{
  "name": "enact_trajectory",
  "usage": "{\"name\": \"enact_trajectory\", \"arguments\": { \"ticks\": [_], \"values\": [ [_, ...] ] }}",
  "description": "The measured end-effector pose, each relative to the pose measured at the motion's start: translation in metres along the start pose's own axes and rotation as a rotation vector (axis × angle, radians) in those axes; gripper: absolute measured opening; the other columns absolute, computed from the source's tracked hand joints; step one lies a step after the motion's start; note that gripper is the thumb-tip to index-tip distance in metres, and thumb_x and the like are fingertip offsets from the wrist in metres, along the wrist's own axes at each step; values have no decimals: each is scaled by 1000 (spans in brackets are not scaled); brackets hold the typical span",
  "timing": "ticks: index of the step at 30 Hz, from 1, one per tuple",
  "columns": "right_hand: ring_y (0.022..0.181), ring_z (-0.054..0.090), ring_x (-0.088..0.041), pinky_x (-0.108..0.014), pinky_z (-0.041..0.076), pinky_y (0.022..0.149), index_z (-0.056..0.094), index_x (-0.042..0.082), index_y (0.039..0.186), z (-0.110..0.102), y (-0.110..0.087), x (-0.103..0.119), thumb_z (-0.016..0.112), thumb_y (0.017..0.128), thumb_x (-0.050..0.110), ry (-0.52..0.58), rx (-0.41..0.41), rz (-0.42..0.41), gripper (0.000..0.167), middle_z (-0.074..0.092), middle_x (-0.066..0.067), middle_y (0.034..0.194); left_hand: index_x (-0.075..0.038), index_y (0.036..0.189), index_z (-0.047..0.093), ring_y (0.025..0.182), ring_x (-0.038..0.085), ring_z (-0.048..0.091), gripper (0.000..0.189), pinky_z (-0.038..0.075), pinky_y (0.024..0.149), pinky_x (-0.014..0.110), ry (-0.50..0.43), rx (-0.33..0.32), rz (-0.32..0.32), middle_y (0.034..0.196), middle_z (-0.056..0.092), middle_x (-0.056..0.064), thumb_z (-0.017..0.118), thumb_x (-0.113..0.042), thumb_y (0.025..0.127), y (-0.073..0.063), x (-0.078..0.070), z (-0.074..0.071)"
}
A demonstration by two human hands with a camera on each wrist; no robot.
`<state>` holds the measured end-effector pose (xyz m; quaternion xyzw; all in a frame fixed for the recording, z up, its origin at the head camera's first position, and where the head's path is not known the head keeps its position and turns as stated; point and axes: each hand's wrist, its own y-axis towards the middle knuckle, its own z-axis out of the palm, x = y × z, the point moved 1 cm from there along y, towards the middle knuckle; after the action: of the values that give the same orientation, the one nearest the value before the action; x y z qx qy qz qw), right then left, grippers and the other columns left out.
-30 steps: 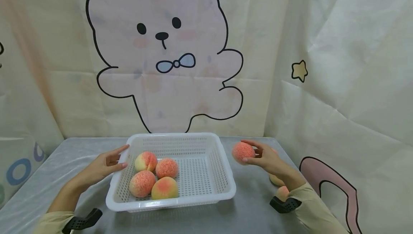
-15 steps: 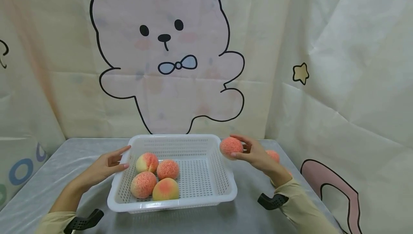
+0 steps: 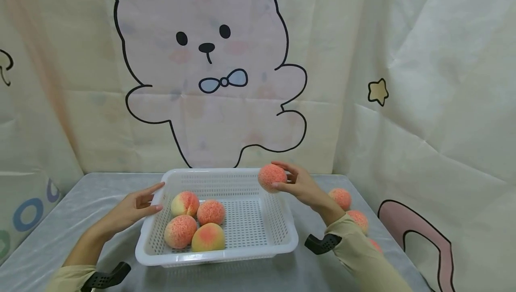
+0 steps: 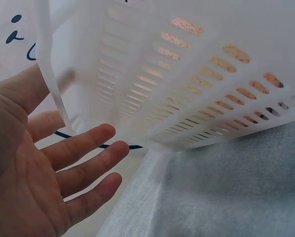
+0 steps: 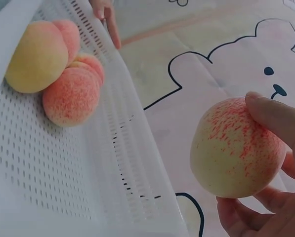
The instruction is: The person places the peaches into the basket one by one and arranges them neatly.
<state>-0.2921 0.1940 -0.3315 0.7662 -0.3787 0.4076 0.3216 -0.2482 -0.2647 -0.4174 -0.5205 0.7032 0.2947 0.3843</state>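
Observation:
In the head view my right hand (image 3: 302,187) holds a red-speckled peach (image 3: 272,178) between thumb and fingers, above the right back corner of a white plastic basket (image 3: 278,248). The right wrist view shows that peach (image 5: 236,148) apart from the basket wall, its yellowish side towards the camera. Several peaches sit together in the basket's left half, among them a yellow one with a red blush (image 3: 208,237). My left hand (image 3: 129,209) touches the basket's left rim. Its fingers (image 4: 83,145) are spread, fairly straight, outside the wall in the left wrist view; the thumb tip lies behind the rim.
More peaches (image 3: 340,198) lie on the grey cloth-covered table (image 3: 306,269) to the right, partly hidden behind my right forearm. A cartoon-printed curtain (image 3: 225,122) hangs behind the table, and another (image 3: 435,126) stands on the right side.
My right hand has carried the peach leftward and slightly up, from beside the basket to over its right back corner. More peaches on the right are now uncovered. My left hand stays at the rim.

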Motion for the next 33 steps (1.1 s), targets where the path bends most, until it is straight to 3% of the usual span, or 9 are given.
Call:
{"name": "enact_trajectory", "arguments": {
  "ticks": [5,12,21,27,33],
  "values": [
    [119,64,-30,-32,55,90,45,12,152,8,15,3,73,93,17,-9,-31,2,65,53,-19,149,-5,161,20,121,36,64,78,60,87,45,-12,0,21,149,47,34,63,-28,100,-1,0,0],
    [115,62,-25,-31,52,89,44,11,152,22,32,3,72,93,16,24,-47,15,65,53,-18,147,-5,161,20,122,38,63,79,59,88,49,-20,2,12,150,46,33,63,-28,99,-1,1,2],
    [108,67,-24,-34,55,90,49,9,147,43,52,-9,70,94,10,38,-8,41,57,56,-21,143,-5,161,21,127,43,59,80,58,91,53,-6,-11,-1,151,45,32,64,-30,99,0,0,1],
    [114,63,-27,-40,53,96,53,11,144,58,63,-12,71,94,19,-13,22,107,53,58,-17,143,-5,161,20,127,43,60,80,58,91,53,2,-10,-5,151,45,33,63,-31,99,-1,0,1],
    [111,62,-26,-39,54,89,53,9,142,71,73,-17,73,93,22,-23,40,163,54,58,-21,138,-5,161,20,124,39,62,80,59,89,49,-14,-5,1,149,47,34,64,-28,99,-1,-1,2]
  ]
}}
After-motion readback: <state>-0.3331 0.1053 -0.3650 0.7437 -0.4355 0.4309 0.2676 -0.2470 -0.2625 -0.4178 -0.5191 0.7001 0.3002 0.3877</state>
